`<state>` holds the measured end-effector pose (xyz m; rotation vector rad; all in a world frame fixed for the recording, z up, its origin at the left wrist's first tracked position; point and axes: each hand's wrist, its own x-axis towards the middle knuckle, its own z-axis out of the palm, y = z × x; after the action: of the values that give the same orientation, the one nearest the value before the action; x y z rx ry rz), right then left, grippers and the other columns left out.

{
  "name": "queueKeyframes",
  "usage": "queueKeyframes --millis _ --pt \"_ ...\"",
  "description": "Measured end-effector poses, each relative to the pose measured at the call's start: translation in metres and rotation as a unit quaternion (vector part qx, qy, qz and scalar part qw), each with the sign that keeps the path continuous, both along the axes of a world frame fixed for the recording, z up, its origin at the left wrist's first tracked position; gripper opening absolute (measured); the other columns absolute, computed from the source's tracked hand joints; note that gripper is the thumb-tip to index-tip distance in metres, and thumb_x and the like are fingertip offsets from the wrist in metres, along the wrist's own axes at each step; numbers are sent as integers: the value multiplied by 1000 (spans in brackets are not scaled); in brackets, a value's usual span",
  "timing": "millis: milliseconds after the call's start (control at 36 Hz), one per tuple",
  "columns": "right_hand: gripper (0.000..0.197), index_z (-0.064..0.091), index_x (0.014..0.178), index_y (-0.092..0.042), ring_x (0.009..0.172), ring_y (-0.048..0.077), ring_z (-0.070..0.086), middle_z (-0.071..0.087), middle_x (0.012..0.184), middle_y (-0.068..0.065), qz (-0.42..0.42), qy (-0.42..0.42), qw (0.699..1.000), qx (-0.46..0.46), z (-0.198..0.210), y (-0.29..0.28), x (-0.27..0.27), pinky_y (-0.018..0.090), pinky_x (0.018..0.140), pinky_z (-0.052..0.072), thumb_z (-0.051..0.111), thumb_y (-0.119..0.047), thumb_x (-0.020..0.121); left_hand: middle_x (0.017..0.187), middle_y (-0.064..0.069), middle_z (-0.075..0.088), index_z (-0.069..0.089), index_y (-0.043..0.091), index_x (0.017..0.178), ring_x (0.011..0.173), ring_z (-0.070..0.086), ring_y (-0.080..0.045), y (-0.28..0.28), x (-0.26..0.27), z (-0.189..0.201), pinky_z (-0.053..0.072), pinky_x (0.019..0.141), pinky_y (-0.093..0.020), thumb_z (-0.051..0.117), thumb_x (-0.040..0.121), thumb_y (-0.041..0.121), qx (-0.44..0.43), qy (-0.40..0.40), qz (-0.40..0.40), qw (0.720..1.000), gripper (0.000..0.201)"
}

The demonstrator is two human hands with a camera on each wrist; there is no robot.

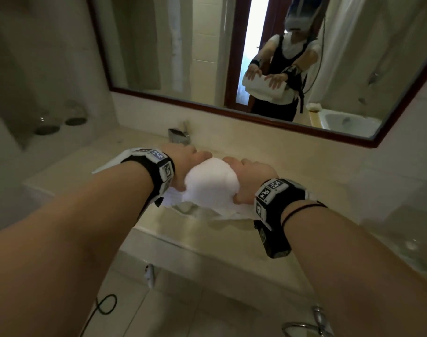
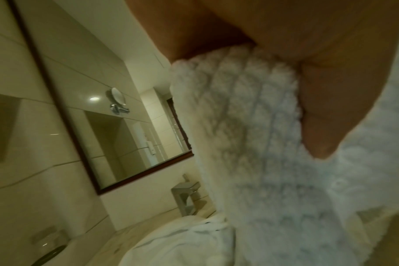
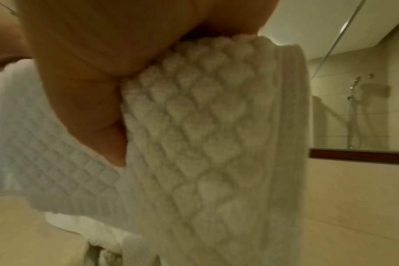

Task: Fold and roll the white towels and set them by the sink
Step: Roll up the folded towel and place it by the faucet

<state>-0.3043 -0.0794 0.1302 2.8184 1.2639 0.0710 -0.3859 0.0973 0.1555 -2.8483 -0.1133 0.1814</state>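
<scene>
A rolled white waffle-weave towel (image 1: 211, 183) is held between both hands, over the sink (image 1: 183, 229). My left hand (image 1: 190, 161) grips its left end and my right hand (image 1: 246, 171) grips its right end. The mirror shows the fingers lying over the top of the roll. Up close, the left thumb (image 2: 326, 108) presses into the towel (image 2: 251, 144), and the right thumb (image 3: 91, 108) presses into the roll (image 3: 205, 144). A second white towel (image 1: 115, 161) lies spread under the roll, draped across the basin and the left counter.
The faucet (image 1: 180, 135) stands just behind the hands, below a wood-framed mirror (image 1: 207, 105). Two glass tumblers (image 1: 73, 115) sit on the left ledge. Beige counter (image 1: 329, 181) extends to the right. A black cable (image 1: 105, 305) lies on the floor below.
</scene>
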Motion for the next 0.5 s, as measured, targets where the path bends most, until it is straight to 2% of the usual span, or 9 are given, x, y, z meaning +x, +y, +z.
queueKeyframes --millis 56,167,250,306,389,500 --pt "90 20 140 -34 105 28 57 51 121 2 16 6 1000 -10 5 28 -3 36 84 48 69 -45 65 137 -1 42 16 39 139 117 52 -29 24 -13 4 46 96 -43 66 58 65 -3 -10 14 1000 99" --pt "87 22 142 -31 113 27 53 48 126 3 33 10 999 -17 10 94 -12 35 90 46 69 -43 70 126 2 50 17 46 132 105 57 -29 81 -31 8 50 86 -44 63 54 67 -22 -9 49 999 93" --pt "81 24 141 -28 114 28 54 49 130 4 37 1 999 -6 5 149 -17 41 93 48 63 -46 72 129 1 48 16 44 136 112 53 -30 132 -37 9 47 90 -42 64 61 64 -12 -9 61 998 92" --pt "79 26 139 -28 108 29 57 53 126 4 52 -12 998 12 -1 182 -19 40 89 50 63 -47 72 131 0 47 15 44 137 114 52 -29 166 -39 6 45 92 -41 66 63 61 -6 -10 71 997 91" --pt "87 24 140 -29 94 28 61 58 113 5 66 -32 997 10 -6 224 -18 34 75 51 69 -46 68 129 1 46 12 44 135 114 51 -27 210 -40 2 45 93 -43 67 61 59 -9 -9 81 997 93" --pt "93 14 142 -32 99 28 58 51 123 5 67 -6 998 -19 -9 266 -7 33 73 45 70 -47 69 132 3 43 10 42 138 119 47 -24 254 -29 -4 42 97 -39 71 63 47 -6 11 84 996 97"
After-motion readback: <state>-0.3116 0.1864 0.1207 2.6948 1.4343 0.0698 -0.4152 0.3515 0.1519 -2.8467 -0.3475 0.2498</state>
